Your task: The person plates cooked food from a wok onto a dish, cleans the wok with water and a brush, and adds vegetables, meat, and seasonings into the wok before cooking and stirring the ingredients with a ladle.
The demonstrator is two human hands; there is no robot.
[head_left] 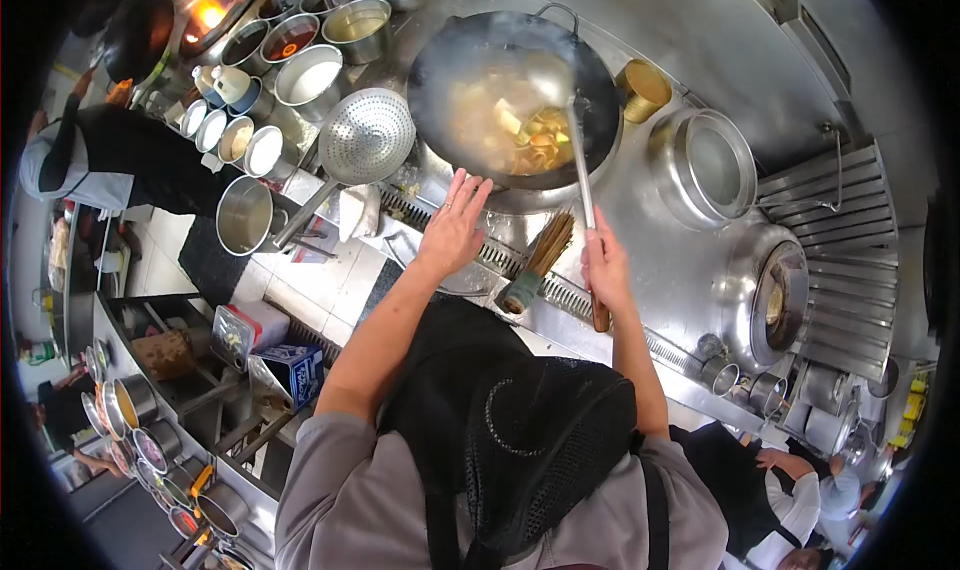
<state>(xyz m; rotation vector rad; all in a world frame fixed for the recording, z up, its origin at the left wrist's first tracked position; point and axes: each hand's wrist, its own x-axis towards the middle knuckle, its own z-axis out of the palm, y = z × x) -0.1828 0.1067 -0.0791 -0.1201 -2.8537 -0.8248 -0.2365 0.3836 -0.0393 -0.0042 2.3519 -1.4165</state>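
Observation:
My right hand [606,262] is wrapped round the long handle of a ladle [580,160], whose wooden end sticks out below my fist. The ladle's bowl rests inside a large black wok [430,135], at its right side. Steaming broth with pale and orange-brown pieces of food [540,142] fills the wok's middle. My left hand [458,224] holds nothing; its fingers stretch out flat toward the wok's near rim. Between my hands, a bamboo wok brush [540,260] lies on the stove edge.
Left of the wok, a perforated strainer [368,137] lies near several seasoning containers [308,78] and a metal pot [245,216]. A steel basin [703,168] stands at right. A co-worker [140,155] works by a flame at far left; another person [750,490] is at lower right.

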